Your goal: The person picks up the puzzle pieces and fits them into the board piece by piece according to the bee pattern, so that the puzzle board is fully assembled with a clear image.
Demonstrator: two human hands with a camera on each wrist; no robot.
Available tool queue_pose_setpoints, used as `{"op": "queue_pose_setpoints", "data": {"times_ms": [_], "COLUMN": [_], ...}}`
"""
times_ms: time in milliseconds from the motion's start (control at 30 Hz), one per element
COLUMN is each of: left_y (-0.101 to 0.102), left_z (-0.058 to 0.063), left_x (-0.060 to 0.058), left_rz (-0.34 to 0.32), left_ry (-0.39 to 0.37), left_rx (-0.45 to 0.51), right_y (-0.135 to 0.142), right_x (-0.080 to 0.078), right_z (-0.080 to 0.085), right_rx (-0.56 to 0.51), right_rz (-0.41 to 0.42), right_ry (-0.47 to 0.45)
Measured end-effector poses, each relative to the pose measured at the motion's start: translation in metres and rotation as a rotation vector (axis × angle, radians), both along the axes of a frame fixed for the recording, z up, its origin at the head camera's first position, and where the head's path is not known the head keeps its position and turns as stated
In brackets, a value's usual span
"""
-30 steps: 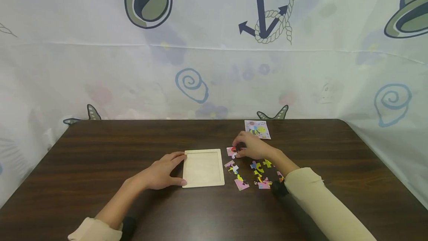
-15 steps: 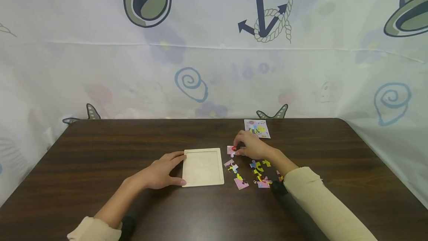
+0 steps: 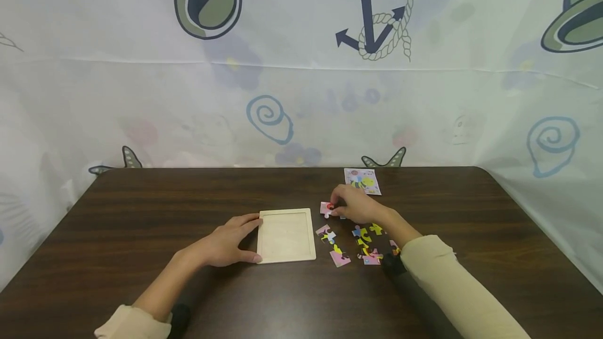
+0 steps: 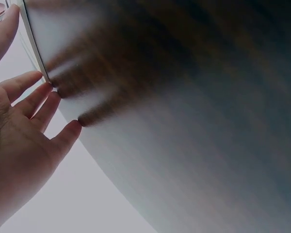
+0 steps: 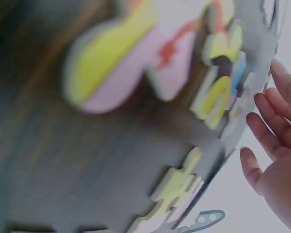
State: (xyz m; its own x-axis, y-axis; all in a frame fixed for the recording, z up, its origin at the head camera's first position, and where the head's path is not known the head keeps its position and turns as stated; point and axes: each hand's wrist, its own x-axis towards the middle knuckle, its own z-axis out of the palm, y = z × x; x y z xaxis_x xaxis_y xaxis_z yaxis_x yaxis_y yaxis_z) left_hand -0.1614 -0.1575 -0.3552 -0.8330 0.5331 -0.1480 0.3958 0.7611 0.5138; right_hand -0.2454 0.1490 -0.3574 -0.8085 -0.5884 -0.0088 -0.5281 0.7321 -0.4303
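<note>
A pale wooden puzzle tray [image 3: 286,237], square with a raised rim, lies flat on the dark table. Along its left side rests my left hand [image 3: 228,240], thumb at the near corner and fingertips at the far one; in the left wrist view the fingers [image 4: 43,109] are spread and fairly straight. My right hand [image 3: 357,205] reaches over the loose pieces and pinches a pink jigsaw piece [image 3: 324,209] with a red patch between thumb and index finger. Part of that piece is hidden by the fingertips. In the right wrist view the other fingers [image 5: 269,133] are loosely bent.
Several jigsaw pieces lie right of the tray, among them a pink corner piece [image 3: 340,259] and a yellow-and-blue piece [image 3: 361,233]. Some are partly behind the right sleeve [image 3: 438,266]. A bee picture card [image 3: 365,182] lies at the table's back edge, before a printed curtain [image 3: 301,77].
The pink piece has shifted slightly away from me and tilted a little under my right fingertips. My left hand and the tray have stayed put.
</note>
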Motion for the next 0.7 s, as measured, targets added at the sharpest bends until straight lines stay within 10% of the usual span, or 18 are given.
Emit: {"op": "queue_pose_setpoints", "data": {"times_ms": [700], "left_y": [0.000], "left_z": [0.000], "left_x": [0.001], "left_rz": [-0.002], "left_ry": [0.018], "left_rx": [-0.003], "right_y": [-0.067], "right_x": [0.015], "right_z": [0.013], "right_rx": [0.000], "right_rz": [0.163], "right_ry": [-0.024]}}
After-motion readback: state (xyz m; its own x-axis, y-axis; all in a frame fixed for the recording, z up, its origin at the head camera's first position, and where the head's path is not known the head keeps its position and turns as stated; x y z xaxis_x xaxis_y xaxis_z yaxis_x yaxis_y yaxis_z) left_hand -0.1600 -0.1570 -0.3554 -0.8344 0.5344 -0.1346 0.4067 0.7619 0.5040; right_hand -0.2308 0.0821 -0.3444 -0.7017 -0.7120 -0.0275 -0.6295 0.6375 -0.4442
